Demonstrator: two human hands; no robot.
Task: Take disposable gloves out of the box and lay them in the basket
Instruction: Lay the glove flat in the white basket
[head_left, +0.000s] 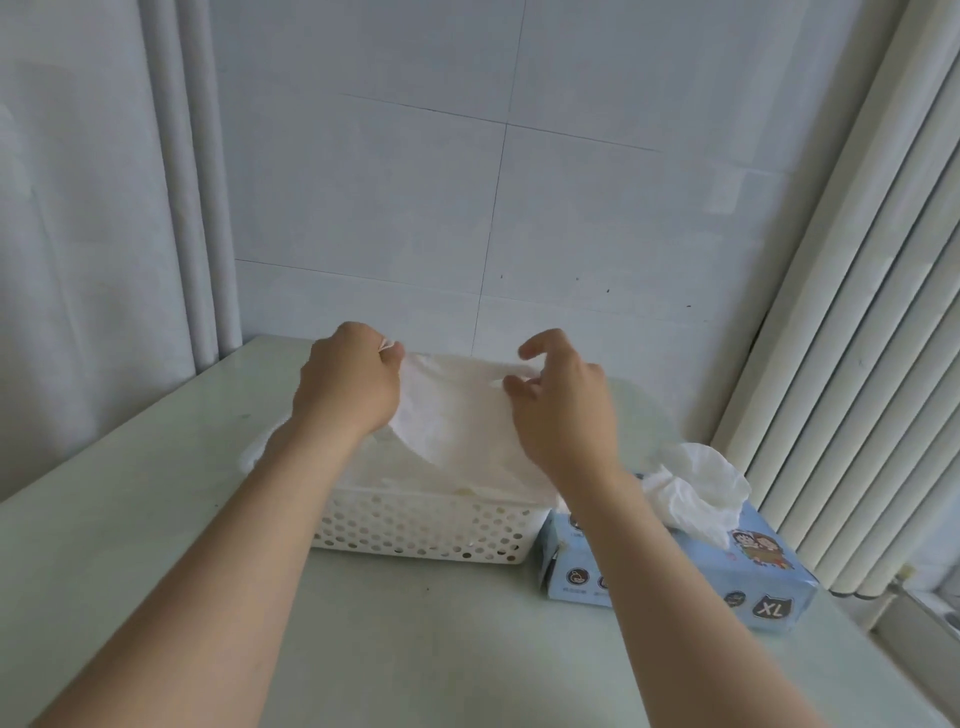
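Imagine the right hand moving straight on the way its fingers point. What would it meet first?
The glove stretched above the basket: the right hand points leftwards and seems to pinch its edge. Beyond comes the left hand, though depth is unclear.

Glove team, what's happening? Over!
Left hand and right hand pinch one glove over the basket. Next glove pokes from box. Nothing blocking.

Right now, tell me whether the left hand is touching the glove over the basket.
Touching. The head view shows the left hand pinching a corner of the glove, a fold poking out past the fingers.
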